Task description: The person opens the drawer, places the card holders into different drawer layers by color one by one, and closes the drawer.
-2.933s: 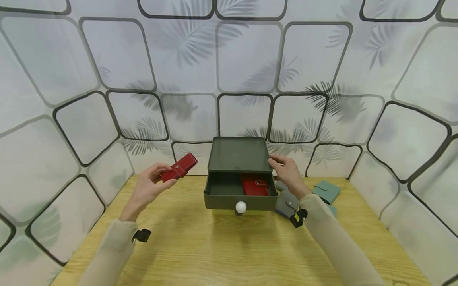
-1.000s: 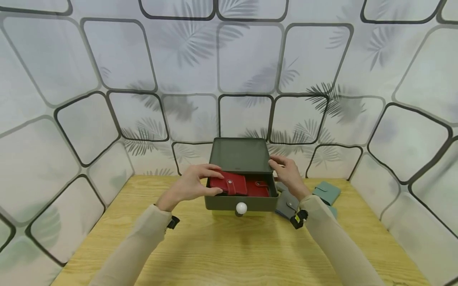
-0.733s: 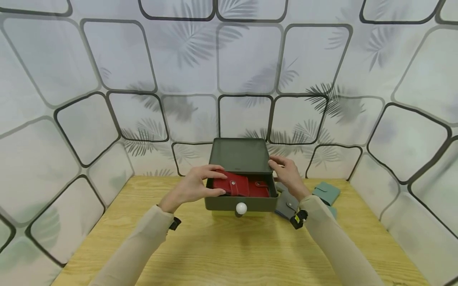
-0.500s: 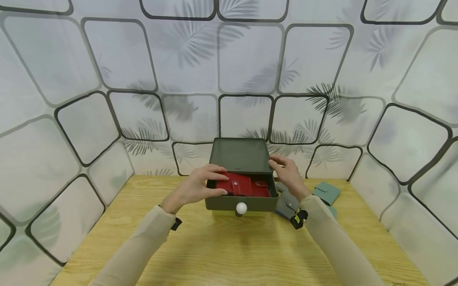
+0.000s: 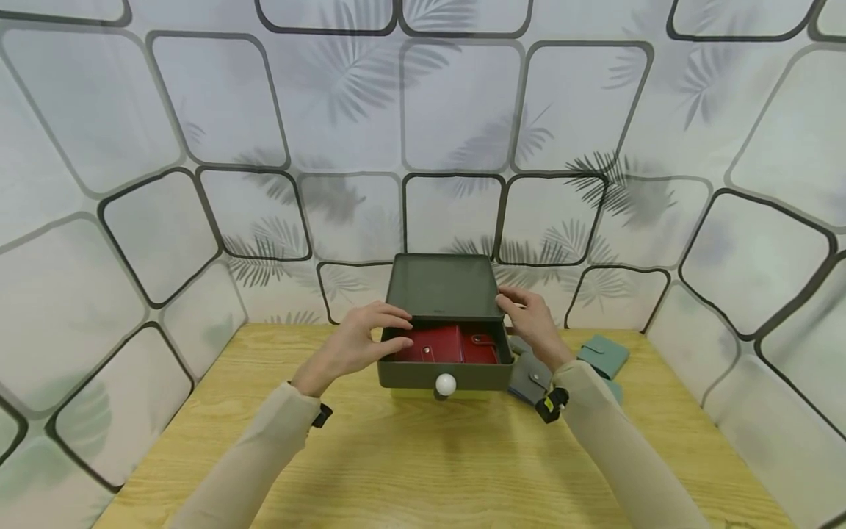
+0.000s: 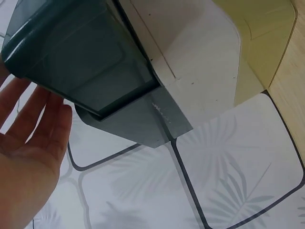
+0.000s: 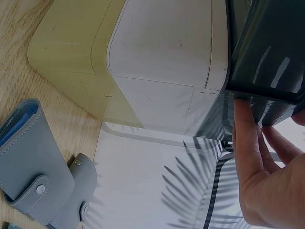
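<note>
A dark green drawer (image 5: 411, 376) with a white round knob (image 5: 446, 384) is pulled out from the top of a small drawer unit (image 5: 441, 285). Inside it, a red wallet (image 5: 436, 344) with a snap strap lies on the left, beside another red wallet (image 5: 481, 350). My left hand (image 5: 353, 344) is at the drawer's left side, thumb over the rim near the wallet, fingers loosely extended; the left wrist view shows them (image 6: 35, 114) along the green side. My right hand (image 5: 534, 321) rests its fingertips on the unit's upper right edge; its extended fingers (image 7: 245, 129) touch the green side.
Right of the unit lie a grey wallet (image 5: 529, 376) and a smaller grey case (image 7: 85, 179). Farther right is a teal wallet (image 5: 604, 354) over another teal piece. White and yellow sections (image 7: 71, 38) sit below the green drawer. Patterned cloth (image 5: 357, 213) surrounds the wooden table (image 5: 423, 463).
My left hand carried the red wallet from the left into the drawer, slid it rightward, laid it down and let go, drawing back slightly. My right hand stayed on the unit.
</note>
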Demonstrator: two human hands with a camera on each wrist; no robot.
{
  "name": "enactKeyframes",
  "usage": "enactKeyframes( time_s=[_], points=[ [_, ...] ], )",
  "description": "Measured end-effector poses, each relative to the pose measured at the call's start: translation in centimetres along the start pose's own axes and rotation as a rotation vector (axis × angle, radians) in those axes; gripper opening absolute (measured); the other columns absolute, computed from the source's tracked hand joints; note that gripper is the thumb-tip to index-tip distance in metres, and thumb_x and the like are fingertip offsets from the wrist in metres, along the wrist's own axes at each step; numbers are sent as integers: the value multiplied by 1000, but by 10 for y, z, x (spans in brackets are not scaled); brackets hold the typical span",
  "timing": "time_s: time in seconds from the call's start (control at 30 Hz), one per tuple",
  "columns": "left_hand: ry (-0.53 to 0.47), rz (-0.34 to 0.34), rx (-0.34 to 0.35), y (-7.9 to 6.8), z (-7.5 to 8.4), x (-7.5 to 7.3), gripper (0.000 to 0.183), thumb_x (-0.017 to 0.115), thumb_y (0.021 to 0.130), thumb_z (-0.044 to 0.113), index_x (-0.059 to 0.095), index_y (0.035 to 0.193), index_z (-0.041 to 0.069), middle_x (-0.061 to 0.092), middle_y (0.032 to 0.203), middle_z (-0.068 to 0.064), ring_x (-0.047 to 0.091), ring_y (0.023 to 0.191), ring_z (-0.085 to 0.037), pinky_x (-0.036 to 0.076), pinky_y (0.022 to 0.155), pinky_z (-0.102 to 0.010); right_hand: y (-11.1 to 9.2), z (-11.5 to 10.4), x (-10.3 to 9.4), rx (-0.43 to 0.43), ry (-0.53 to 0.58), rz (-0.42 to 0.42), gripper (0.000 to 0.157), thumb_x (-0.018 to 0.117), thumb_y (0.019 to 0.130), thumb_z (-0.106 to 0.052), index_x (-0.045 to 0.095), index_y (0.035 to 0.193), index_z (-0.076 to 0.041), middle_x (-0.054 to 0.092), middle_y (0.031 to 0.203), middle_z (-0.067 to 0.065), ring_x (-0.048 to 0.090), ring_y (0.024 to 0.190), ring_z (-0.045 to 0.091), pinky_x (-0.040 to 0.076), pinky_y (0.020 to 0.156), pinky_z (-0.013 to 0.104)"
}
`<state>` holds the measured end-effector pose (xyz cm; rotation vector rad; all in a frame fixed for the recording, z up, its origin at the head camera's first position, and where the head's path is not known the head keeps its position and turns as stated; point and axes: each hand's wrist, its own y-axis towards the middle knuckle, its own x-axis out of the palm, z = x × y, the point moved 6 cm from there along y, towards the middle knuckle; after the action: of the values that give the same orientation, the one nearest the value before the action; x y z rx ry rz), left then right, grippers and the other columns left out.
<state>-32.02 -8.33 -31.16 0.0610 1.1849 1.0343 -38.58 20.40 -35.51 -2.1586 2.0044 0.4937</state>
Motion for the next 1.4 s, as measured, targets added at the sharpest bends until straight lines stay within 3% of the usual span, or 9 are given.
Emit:
enactKeyframes(
  time_s=[0.2,0.37,0.5,0.67,1.0,1.2,1.4],
  points=[
    [-1,129,-11,-5,-2,-3,17,75,88,19,77,100,8,73,102,-4,66,100,-19,58,86,-39,0,-1,-1,1,-3,-2,52,48,104,-34,42,150,-10,42,149,19,43,136,37,58,92,43],
    [28,230,40,-12,1,-1,6,77,87,19,77,92,15,71,91,3,63,86,-14,54,69,-27,0,-2,-3,5,-7,11,51,49,104,-35,43,149,-11,43,148,18,44,135,36,59,91,42],
    [48,303,111,-20,7,2,5,79,83,13,77,88,14,69,86,3,60,80,-14,50,64,-24,0,-1,-2,7,-15,6,51,48,104,-34,43,149,-11,43,148,18,44,135,36,59,90,41],
    [141,399,223,-26,16,4,14,81,80,10,77,92,7,69,90,-3,60,83,-17,52,65,-26,0,2,0,8,-10,1,52,48,104,-36,42,150,-11,42,149,18,44,135,36,59,92,43],
    [309,549,453,-41,46,20,20,71,92,22,77,91,3,66,85,-4,53,71,-16,45,58,-22,-2,1,-2,0,-8,6,53,48,104,-36,42,150,-12,42,149,19,44,135,36,59,91,44],
    [406,559,600,-46,62,37,15,72,91,19,77,87,5,65,80,-2,54,68,-14,46,58,-20,-1,0,-2,3,-9,5,52,49,104,-35,42,150,-11,43,148,18,44,135,36,59,91,42],
    [479,521,670,-48,69,56,17,73,90,21,76,90,5,66,84,-3,56,68,-13,49,59,-18,-1,0,0,3,-5,1,51,48,104,-34,42,150,-12,42,149,18,44,135,36,59,91,43]
  ],
)
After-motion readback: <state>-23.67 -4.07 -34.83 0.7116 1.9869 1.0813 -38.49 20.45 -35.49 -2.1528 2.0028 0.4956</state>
